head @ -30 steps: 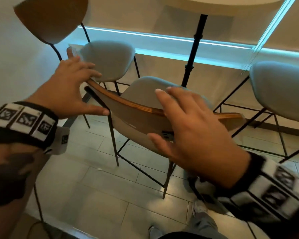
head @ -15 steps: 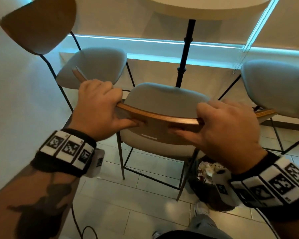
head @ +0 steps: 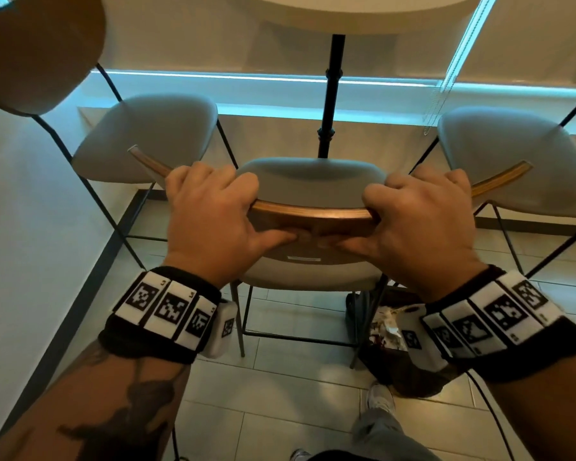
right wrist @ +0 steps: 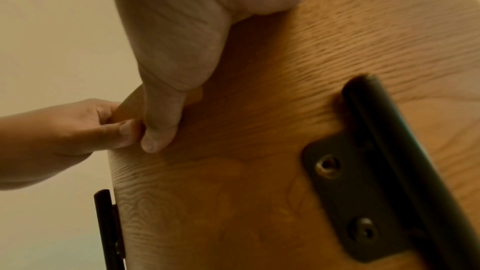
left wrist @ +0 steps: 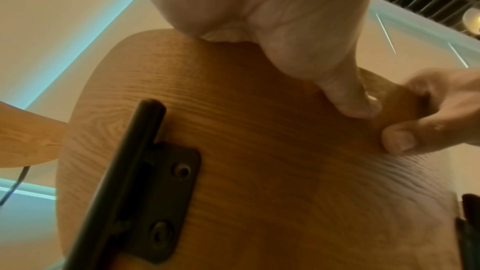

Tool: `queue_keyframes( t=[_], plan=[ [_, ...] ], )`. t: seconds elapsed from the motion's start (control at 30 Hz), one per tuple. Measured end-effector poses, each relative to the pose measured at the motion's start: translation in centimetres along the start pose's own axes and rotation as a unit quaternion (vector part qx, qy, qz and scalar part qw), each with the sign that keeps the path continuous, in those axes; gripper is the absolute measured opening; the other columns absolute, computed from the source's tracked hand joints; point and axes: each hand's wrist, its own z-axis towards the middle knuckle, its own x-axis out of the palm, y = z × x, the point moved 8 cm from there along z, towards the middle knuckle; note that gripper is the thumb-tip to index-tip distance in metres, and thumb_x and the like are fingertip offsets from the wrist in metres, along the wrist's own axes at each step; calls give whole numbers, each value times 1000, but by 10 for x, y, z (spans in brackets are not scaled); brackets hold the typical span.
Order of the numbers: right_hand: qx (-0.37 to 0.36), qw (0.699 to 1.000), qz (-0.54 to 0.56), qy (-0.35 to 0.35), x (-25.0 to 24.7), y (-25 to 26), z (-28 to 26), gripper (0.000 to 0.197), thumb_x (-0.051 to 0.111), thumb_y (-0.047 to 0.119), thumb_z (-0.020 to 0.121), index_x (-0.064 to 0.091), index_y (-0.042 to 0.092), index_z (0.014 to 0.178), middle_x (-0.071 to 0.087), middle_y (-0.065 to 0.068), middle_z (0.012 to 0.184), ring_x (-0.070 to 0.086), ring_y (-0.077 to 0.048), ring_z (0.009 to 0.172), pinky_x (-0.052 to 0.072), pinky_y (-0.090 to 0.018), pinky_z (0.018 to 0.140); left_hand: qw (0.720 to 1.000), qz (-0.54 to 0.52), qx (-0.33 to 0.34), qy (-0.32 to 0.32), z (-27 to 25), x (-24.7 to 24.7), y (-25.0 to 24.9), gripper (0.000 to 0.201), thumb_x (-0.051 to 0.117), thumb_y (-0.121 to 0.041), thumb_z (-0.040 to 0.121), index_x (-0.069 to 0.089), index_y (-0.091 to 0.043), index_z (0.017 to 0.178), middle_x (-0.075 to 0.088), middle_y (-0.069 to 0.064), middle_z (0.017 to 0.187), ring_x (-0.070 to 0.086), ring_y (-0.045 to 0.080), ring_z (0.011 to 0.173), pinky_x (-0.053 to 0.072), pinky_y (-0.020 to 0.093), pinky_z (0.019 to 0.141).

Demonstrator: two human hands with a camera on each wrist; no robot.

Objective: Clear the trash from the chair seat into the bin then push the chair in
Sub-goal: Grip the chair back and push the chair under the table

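The chair has a curved wooden backrest (head: 313,212) and a grey padded seat (head: 313,176) with nothing lying on it. My left hand (head: 210,214) grips the top edge of the backrest left of centre, fingers curled over the front and thumb pressed on the back. My right hand (head: 419,217) grips the same edge right of centre in the same way. Both thumbs nearly meet on the wood (left wrist: 259,151) in the left wrist view, and on the wooden back (right wrist: 246,171) in the right wrist view. A dark bin (head: 396,354) holding crumpled paper stands on the floor beneath my right wrist.
The round table top (head: 363,11) on a black post (head: 330,101) is straight ahead past the chair. Grey-seated chairs stand at the left (head: 147,138) and right (head: 519,161). A white wall (head: 30,227) runs along the left. My shoe (head: 379,399) is beside the bin.
Both hands came down from open above the backrest to gripping its top edge. The chair has swung square to the table and stands closer to the post.
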Motion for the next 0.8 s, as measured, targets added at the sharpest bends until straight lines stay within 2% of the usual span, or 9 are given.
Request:
queue_keyframes(
  t=[0.2,0.3,0.43,0.53,0.67,0.7,0.73,0.77,0.8],
  plan=[
    [9,1000,2,4,12,-1,18,59,58,86,73,53,27,71,42,7,72,54,-28,79,34,-42,80,1000,-18,1,-15,17,7,12,63,64,-83,69,39,-26,73,41,-5,77,34,16,82,28,41,83],
    [11,1000,-6,3,18,-3,27,61,57,86,73,60,24,74,48,4,71,56,-29,80,36,-43,81,1000,-17,5,-20,25,10,16,65,61,-86,70,40,-25,73,41,-4,77,35,16,83,29,41,83],
    [5,1000,-8,-9,19,-4,31,60,56,86,76,52,27,71,42,5,71,54,-28,77,36,-43,80,1000,-11,5,-27,29,14,22,69,56,-89,70,47,-20,72,42,-4,78,35,16,83,31,42,83],
    [11,1000,-9,-6,19,-4,36,62,54,87,76,55,25,71,42,5,70,53,-28,76,36,-42,79,1000,-4,5,-26,33,16,23,66,60,-87,69,41,-24,74,42,-5,78,35,16,84,31,42,83],
    [6,1000,-6,9,22,-6,40,58,50,86,75,42,28,72,42,6,72,54,-28,78,34,-42,80,1000,-12,-3,-15,36,14,22,63,63,-84,70,43,-25,77,45,-5,82,44,20,85,30,40,87],
    [4,1000,4,16,22,-8,39,59,48,86,74,46,27,74,47,5,75,54,-28,82,34,-42,81,1000,-28,-1,-8,34,13,21,62,65,-84,69,51,-24,81,50,-5,89,48,22,91,31,40,93],
    [0,999,33,20,21,-10,37,61,48,88,73,55,27,81,54,4,83,55,-27,89,34,-43,85,999,-47,3,3,31,12,21,67,68,-84,67,60,-22,92,56,-2,104,51,25,104,33,44,102],
    [-3,997,68,24,15,-13,34,65,50,88,72,63,28,93,61,2,95,55,-27,99,34,-44,90,998,-64,2,14,25,9,22,81,71,-84,64,64,-19,112,55,4,127,47,27,123,32,54,110],
    [-4,994,107,10,7,-19,30,70,53,87,72,66,28,107,63,0,110,53,-27,110,33,-45,96,998,-67,-6,18,17,4,26,98,73,-83,61,58,-17,132,44,9,149,37,30,140,27,61,116]
  ],
)
